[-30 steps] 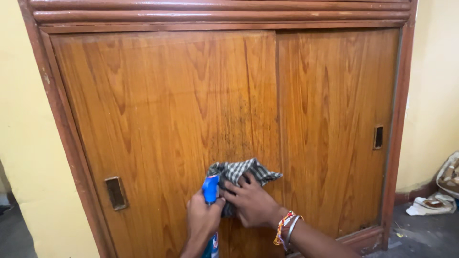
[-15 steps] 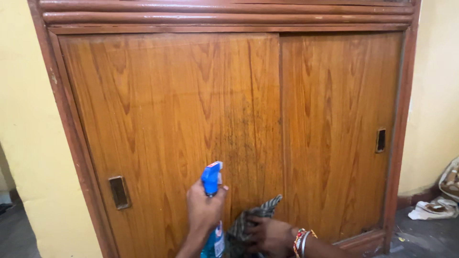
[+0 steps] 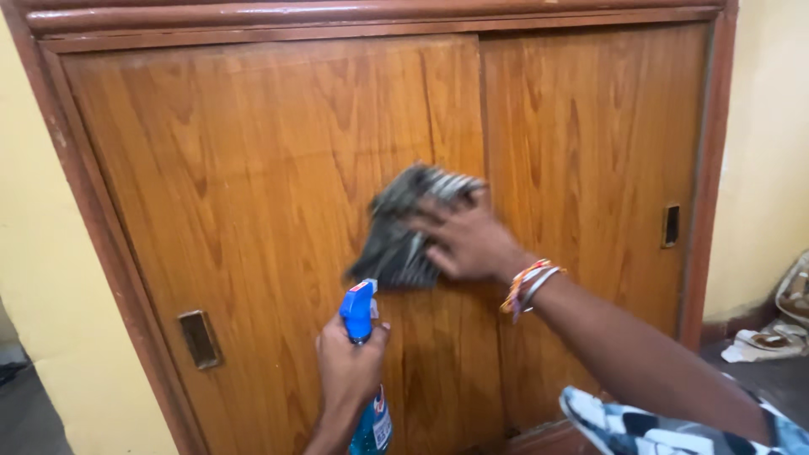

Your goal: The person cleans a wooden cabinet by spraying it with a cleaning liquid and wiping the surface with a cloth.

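The right hand [image 3: 472, 240] presses a checked cloth [image 3: 404, 227], blurred, flat against the left sliding door [image 3: 253, 185] of the wooden cupboard, fingers spread over it. The left hand [image 3: 347, 371], lower down, is wrapped tight around a blue spray bottle [image 3: 361, 316], nozzle facing the door.

Cloth [image 3: 404, 227] against cabinet door [image 3: 253, 185], above spray bottle [image 3: 364, 371].
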